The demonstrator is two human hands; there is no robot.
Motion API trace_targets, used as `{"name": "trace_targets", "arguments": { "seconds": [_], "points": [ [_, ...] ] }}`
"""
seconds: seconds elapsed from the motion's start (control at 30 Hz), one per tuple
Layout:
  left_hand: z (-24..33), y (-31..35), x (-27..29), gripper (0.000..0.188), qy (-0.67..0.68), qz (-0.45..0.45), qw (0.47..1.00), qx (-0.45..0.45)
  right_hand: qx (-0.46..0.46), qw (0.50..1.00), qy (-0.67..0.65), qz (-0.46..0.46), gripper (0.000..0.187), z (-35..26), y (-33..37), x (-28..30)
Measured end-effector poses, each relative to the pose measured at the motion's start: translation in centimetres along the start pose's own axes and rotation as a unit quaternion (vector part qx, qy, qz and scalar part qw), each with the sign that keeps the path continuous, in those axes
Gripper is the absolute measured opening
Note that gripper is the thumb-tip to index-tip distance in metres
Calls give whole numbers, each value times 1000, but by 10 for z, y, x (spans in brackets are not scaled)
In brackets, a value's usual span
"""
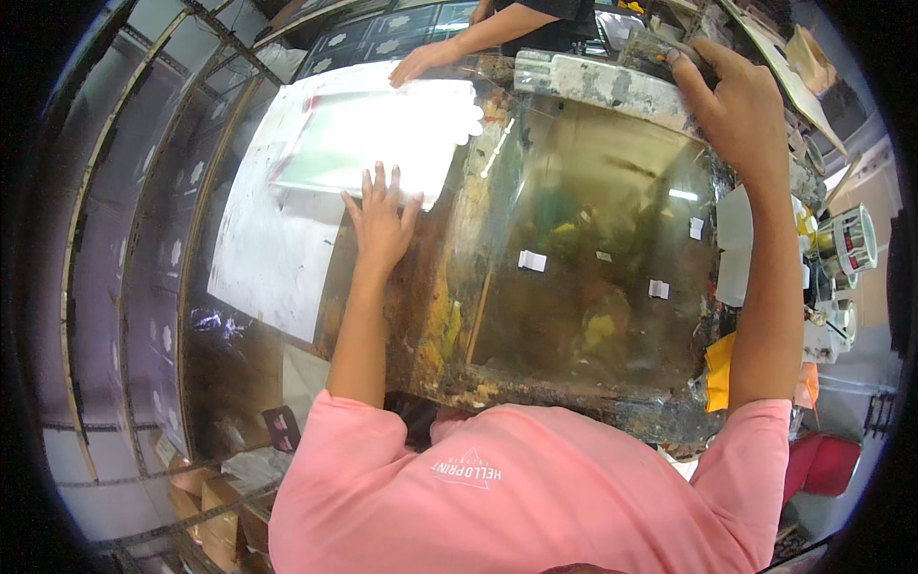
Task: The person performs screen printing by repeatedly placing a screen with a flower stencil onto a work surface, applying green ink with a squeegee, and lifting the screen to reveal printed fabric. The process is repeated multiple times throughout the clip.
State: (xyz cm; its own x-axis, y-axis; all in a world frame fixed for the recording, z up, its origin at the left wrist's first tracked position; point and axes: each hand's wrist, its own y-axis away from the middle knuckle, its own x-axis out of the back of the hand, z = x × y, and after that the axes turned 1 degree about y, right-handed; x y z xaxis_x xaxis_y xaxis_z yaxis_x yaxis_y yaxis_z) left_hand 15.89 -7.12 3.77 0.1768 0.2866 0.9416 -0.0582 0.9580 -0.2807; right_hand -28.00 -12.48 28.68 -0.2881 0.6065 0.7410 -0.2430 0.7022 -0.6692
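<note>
My left hand lies with its fingers spread on the near edge of a glossy, pale sheet with a scalloped right edge. The sheet is overexposed, so its surface detail is lost. It rests partly over a larger white sheet on the table's left side. My right hand is raised at the far right, fingers curled over a dark, stained block or frame corner. Just beside that runs a white, paint-stained bar. Another person's hand touches the sheet's far edge.
A brown, glossy printing surface with small white tabs fills the table's right half. Pots and tubs stand at the right, near a yellow cloth or paper. Metal racks line the left. A red seat is at lower right.
</note>
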Motion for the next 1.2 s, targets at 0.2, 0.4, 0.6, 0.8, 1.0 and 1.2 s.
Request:
{"name": "trace_targets", "arguments": {
  "seconds": [0.2, 0.4, 0.6, 0.8, 1.0, 1.2],
  "points": [
    [1, -8, 2, 57, 14, 21, 998, 55, 24, 999, 23, 28, 48, -3, 6, 1],
    [4, -56, 61, 52, 135, 32, 990, -12, 32, 998, 39, 39, 51, -1, 4, 0],
    [105, -24, 32, 49, 180, -43, 973, -139, -14, 1000, -6, 24, 49, -8, -3, 9],
    [241, 35, -52, 87, 106, -168, 953, -231, 9, 1000, 6, 27, 51, -6, -6, 10],
    [308, 55, -78, 124, 123, -96, 932, -327, 34, 998, -10, 52, 53, 0, -10, 3],
    [320, 62, -70, 127, 125, -124, 919, -351, 11, 1000, -20, 3, 54, 6, -20, 7]
  ]
}}
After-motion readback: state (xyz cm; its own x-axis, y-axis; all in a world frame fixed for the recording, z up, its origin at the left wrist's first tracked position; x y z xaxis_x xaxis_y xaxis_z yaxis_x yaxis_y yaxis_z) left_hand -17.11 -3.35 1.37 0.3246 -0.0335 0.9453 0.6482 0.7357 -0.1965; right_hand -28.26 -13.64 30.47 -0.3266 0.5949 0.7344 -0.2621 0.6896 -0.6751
